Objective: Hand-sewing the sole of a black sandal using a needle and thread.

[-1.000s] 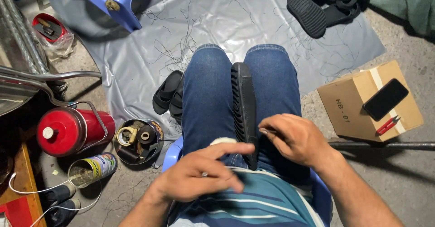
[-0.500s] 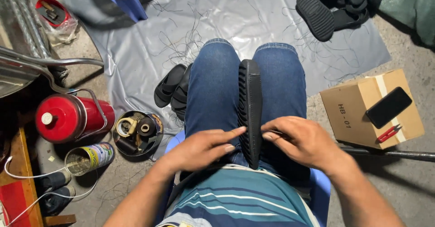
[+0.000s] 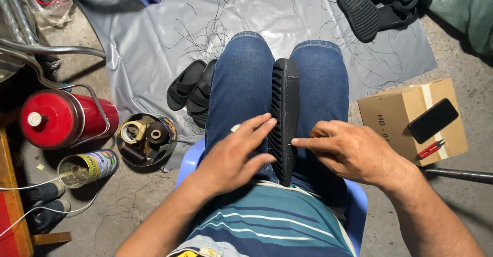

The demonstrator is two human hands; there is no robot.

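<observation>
Head view: a black ribbed rubber sandal sole [image 3: 285, 118] is stood on its edge in the gap between the two knees in blue jeans [image 3: 241, 87], its length running away from the body. The left hand [image 3: 233, 157] is laid flat against the sole's left side, its fingers [image 3: 257, 126] spread and resting on the ribbed face. The right hand [image 3: 354, 151] is brought to the sole's right edge, its thumb and forefinger pressed together at the rubber; whether something thin is pinched between them cannot be told. A blue plastic stool [image 3: 359, 205] is seen under the seated person. A grey plastic sheet [image 3: 154, 46] strewn with dark thread scraps is spread on the floor ahead, with a pair of black slide sandals [image 3: 191, 88] lying just beside the left knee. Left of those, a round tin of tape rolls and spools [image 3: 146, 139], a red gas cylinder [image 3: 64, 118] and an open can [image 3: 87, 167] are set near one another. To the right, a brown cardboard box [image 3: 395, 116] carries a black phone [image 3: 433, 120] and red-handled snips [image 3: 430, 149].
</observation>
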